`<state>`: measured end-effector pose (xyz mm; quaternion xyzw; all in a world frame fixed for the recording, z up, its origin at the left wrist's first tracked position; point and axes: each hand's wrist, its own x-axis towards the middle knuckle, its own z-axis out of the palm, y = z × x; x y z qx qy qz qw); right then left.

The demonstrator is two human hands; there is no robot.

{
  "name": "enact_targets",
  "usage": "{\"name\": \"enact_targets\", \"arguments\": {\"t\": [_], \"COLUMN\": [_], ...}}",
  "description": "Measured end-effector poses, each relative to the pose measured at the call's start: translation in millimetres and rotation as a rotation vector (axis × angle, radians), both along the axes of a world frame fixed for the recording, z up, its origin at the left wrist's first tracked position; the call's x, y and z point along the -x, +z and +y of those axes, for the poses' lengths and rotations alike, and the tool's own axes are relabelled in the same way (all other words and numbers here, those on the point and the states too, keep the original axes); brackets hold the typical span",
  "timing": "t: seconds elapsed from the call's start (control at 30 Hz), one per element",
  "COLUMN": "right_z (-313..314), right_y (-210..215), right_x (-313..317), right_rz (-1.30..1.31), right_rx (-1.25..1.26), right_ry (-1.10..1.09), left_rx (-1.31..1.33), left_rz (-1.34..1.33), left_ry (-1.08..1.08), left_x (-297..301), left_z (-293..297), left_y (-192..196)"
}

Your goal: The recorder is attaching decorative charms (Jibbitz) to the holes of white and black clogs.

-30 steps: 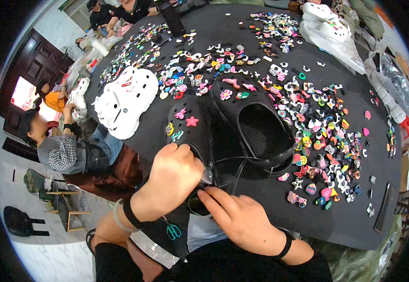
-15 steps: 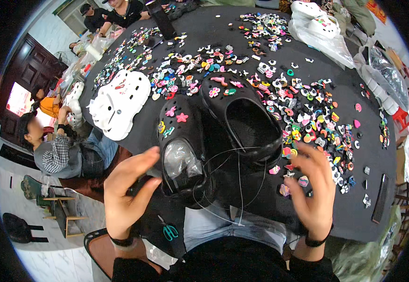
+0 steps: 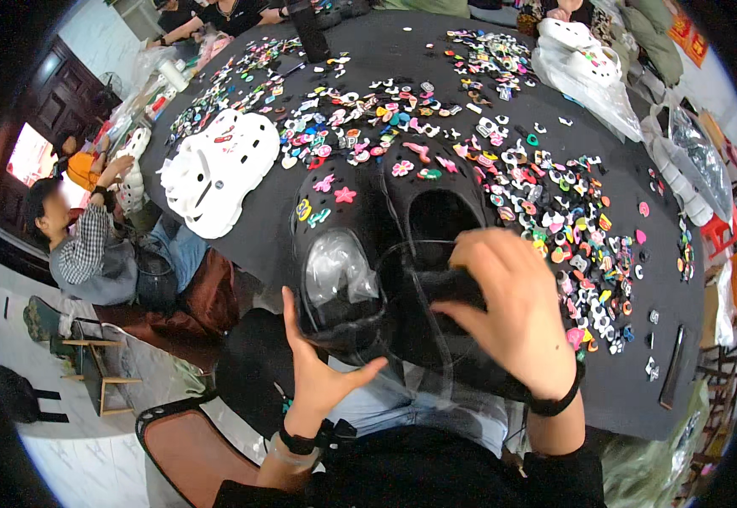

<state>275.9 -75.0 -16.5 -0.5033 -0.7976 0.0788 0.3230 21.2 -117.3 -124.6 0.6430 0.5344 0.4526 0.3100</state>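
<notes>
Two black clogs stand side by side in front of me, toes pointing away. The left clog (image 3: 352,222) carries several charms and has crumpled clear plastic (image 3: 335,267) in its opening. Charms also dot the toe of the right clog (image 3: 419,188). My right hand (image 3: 517,313) is closed around the heel of the right clog, fingers over its rim and thumb below. Beside the left clog's heel, my left hand (image 3: 322,381) is open, index finger and thumb spread apart. A thin clear strap (image 3: 428,309) runs from the clogs toward my lap.
Loose colourful charms (image 3: 588,245) cover much of the dark table. White clogs (image 3: 225,169) lie at the left, more in clear plastic (image 3: 580,59) at the far right. A dark strip (image 3: 673,367) lies near the right edge. Another person (image 3: 102,245) sits at the left.
My right hand has moved left from the charms onto the right clog's heel. My left hand has moved right and down. The clogs now sit closer together.
</notes>
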Motion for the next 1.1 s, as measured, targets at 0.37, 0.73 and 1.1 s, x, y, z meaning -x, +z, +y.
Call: {"name": "enact_targets", "arguments": {"t": [0.37, 0.73, 1.1], "right_z": [-31, 8, 11], "right_y": [-33, -2, 27], "right_x": [41, 22, 26], "right_rz": [0.057, -0.122, 0.327], "right_rx": [-0.035, 0.039, 0.258], "right_ry": [0.107, -0.005, 0.048], "left_rx": [0.118, -0.231, -0.273], "left_rz": [0.080, -0.083, -0.184], "left_ry": [-0.112, 0.047, 0.119], "left_x": [57, 67, 56], "left_z": [26, 29, 44], "left_y": [13, 17, 67]}}
